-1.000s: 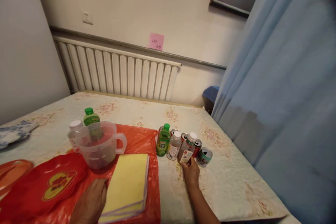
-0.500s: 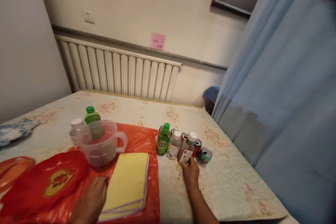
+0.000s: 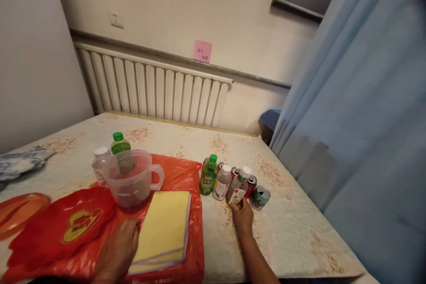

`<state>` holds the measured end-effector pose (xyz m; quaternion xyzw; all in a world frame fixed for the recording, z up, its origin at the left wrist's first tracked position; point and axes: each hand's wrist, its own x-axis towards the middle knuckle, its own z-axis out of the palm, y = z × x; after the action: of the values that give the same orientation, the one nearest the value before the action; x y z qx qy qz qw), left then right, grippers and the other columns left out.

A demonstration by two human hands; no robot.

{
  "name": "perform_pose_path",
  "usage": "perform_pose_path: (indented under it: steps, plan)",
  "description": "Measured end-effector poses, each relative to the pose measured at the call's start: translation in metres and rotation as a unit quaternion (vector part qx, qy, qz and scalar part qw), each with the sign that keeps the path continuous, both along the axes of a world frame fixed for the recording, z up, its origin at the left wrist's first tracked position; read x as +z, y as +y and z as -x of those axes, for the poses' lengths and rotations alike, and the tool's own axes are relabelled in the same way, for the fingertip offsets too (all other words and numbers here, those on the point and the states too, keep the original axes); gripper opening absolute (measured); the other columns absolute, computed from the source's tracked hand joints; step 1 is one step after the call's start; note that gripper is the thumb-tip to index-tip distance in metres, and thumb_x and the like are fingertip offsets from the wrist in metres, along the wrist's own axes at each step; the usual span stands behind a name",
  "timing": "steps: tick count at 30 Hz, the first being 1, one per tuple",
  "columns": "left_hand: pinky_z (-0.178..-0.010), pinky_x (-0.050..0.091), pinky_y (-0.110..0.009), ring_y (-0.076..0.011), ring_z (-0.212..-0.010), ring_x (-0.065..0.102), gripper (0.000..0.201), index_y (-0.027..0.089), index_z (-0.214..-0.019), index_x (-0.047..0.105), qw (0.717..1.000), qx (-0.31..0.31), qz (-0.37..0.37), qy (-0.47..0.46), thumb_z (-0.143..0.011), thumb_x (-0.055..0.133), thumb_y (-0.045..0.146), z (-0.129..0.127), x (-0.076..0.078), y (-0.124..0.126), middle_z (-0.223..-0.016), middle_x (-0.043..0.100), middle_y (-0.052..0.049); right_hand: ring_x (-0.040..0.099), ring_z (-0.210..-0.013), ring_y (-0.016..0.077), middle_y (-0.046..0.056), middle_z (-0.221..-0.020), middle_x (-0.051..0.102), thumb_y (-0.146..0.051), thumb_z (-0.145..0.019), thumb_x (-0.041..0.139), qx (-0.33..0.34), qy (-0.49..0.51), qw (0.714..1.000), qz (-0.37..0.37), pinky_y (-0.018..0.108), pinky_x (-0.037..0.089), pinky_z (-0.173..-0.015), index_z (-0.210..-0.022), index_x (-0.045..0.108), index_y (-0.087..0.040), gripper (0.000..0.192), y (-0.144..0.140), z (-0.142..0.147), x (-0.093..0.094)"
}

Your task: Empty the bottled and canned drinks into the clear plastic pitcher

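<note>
My right hand (image 3: 242,217) has its thumb and fingers closed on the lower part of a clear plastic bottle (image 3: 237,188) with a white cap, which leans slightly on the tablecloth. Left of that bottle are another white-capped bottle (image 3: 221,184) and a green bottle (image 3: 208,177). A green and silver can (image 3: 259,197) stands to its right, and several dark red cans (image 3: 251,183) show partly behind. Resting on a red plastic bag (image 3: 195,230), my left hand (image 3: 120,246) lies beside a stack of yellow cloths (image 3: 166,226), fingers extended and holding nothing visible.
A clear plastic jug (image 3: 129,188) stands on the red bag, before a white-capped bottle (image 3: 100,164) and a green-capped bottle (image 3: 120,144). Further left are a red tray (image 3: 49,226), an orange plate (image 3: 23,213) and a folded patterned cloth (image 3: 23,164). A blue curtain (image 3: 353,111) hangs at right.
The view has shifted slightly, moving the scene a little to the right. My right hand stays on the same bottle, and my left hand has flattened slightly beside the yellow cloths.
</note>
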<state>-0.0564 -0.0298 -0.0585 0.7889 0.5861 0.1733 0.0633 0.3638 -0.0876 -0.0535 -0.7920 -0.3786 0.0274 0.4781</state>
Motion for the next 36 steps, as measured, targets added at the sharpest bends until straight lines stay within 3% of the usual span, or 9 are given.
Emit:
perform_pose_path:
  steps: [11,18,27,36]
  plan:
    - [-0.080,0.046,-0.032,-0.0223,-0.089,0.064,0.028,0.023,-0.099,0.063,0.999,0.005,-0.025,-0.034,-0.092,0.037,0.030,-0.0030,0.0069,-0.0049,-0.095,0.067,-0.006,0.064,-0.074,0.0280,0.011,-0.083,0.073,-0.035,-0.066,0.065,-0.016,-0.027,0.999,0.017,0.032,0.045,-0.067,-0.097,0.070,-0.014,0.038,-0.0001,-0.0007,-0.0002]
    - [-0.082,0.045,-0.036,-0.0232,-0.092,0.063,0.031,0.020,-0.101,0.059,0.999,-0.007,-0.027,-0.018,-0.096,0.030,0.030,-0.0013,-0.0011,-0.0019,-0.099,0.066,-0.009,0.064,-0.073,0.0268,0.010,-0.081,0.072,-0.034,-0.067,0.064,-0.013,-0.040,0.999,0.033,0.031,0.045,-0.066,-0.099,0.070,-0.013,0.039,-0.0010,0.0004,0.0014]
    - [-0.083,0.044,-0.039,-0.0246,-0.095,0.064,0.035,0.018,-0.103,0.058,1.000,0.004,0.001,-0.002,-0.097,0.026,0.030,-0.0048,0.0070,-0.0041,-0.105,0.065,-0.011,0.065,-0.077,0.0262,0.012,-0.087,0.073,-0.033,-0.069,0.064,-0.013,-0.043,0.998,0.048,0.030,0.045,-0.068,-0.104,0.069,-0.011,0.042,-0.0010,0.0005,0.0024]
    - [-0.082,0.045,-0.037,-0.0231,-0.092,0.064,0.032,0.020,-0.103,0.058,1.000,0.000,-0.026,-0.003,-0.097,0.028,0.029,-0.0028,0.0022,-0.0028,-0.099,0.066,-0.008,0.066,-0.081,0.0278,0.014,-0.091,0.073,-0.034,-0.069,0.063,-0.010,-0.040,0.998,0.052,0.031,0.046,-0.070,-0.106,0.069,-0.011,0.044,-0.0015,0.0006,0.0029]
